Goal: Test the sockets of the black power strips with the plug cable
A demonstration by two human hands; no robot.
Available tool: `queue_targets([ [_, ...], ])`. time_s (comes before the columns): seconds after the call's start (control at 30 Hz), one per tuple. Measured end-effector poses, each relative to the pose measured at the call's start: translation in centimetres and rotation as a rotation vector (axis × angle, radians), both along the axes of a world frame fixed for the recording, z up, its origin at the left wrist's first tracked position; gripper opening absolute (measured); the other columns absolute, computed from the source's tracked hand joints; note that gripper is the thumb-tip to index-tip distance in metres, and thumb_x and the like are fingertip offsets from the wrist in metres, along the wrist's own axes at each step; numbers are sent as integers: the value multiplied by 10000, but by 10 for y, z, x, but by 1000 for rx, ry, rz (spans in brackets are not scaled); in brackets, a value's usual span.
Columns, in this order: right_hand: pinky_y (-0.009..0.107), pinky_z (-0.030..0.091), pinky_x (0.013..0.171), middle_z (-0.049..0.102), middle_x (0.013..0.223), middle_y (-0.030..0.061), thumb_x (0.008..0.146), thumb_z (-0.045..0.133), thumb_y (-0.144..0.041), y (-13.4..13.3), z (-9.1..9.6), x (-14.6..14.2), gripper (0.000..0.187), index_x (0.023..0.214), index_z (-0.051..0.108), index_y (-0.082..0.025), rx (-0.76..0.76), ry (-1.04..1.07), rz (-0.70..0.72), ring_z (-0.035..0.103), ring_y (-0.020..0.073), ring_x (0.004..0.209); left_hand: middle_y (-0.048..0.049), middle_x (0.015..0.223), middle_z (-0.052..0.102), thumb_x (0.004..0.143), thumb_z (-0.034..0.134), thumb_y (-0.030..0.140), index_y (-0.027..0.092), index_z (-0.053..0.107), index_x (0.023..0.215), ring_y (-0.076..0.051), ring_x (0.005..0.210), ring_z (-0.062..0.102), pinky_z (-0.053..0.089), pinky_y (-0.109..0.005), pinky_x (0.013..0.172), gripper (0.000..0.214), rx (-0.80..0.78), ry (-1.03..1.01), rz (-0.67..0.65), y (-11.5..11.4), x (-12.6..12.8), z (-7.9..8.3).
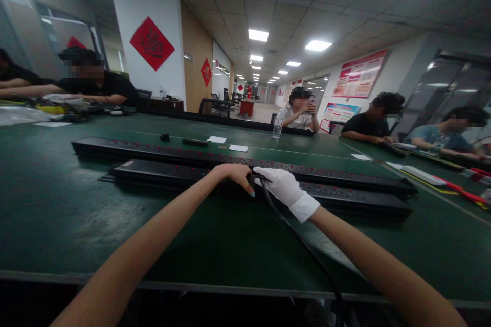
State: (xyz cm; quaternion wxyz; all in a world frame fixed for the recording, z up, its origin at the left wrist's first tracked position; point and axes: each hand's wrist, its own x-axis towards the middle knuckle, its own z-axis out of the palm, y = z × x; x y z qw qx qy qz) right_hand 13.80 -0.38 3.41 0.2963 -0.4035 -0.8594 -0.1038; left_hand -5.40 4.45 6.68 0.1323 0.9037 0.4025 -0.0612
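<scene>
My left hand is bare, with thumb and fingers closed round the black end of a cable; that end is mostly hidden, perhaps a plug. White-gloved, my right hand pinches the same black cable right beside it. From there the cable runs down over the table's front edge. Both hands are above a long black power strip with sockets and red dots. Behind it and roughly parallel lies a second long black power strip.
The green table carries paper slips, a small black part, a black bar and a water bottle. Red and white items lie at right. Several people sit around; cables and plastic lie at far left.
</scene>
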Motion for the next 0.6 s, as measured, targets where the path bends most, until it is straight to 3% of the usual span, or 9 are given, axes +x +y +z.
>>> queue_targets([
  [0.13,296,436,872,610,1128,31,809,539,-291,-5,-4,-4,377,1185,532,-271,-30,58,31,579,186,993,-71,1181,560,606,527,686,206,467,1217,-249,998,547,409,-323,818,779,86,-59,34,-8,-5,-12],
  [0.27,293,415,924,565,1189,0,833,484,-248,-14,-7,-4,399,1230,471,-287,-99,178,93,539,148,1058,-97,1207,527,713,413,682,182,380,1280,-250,1037,517,376,-336,861,756,308,-100,16,-25,-10,-28],
  [0.4,289,419,912,570,1165,30,843,473,-316,-16,-11,-8,378,1216,473,-254,-107,218,67,542,153,1043,-132,1143,549,773,317,671,149,358,1294,-268,1018,518,347,-367,880,739,514,-66,49,-39,-11,-39],
  [0.6,292,436,849,608,1042,53,830,488,-368,-9,-13,-16,311,1109,523,-235,-50,195,-11,569,175,965,-135,1135,550,785,301,668,162,369,1285,-272,1026,510,339,-369,874,714,610,-54,91,-44,-10,-44],
])
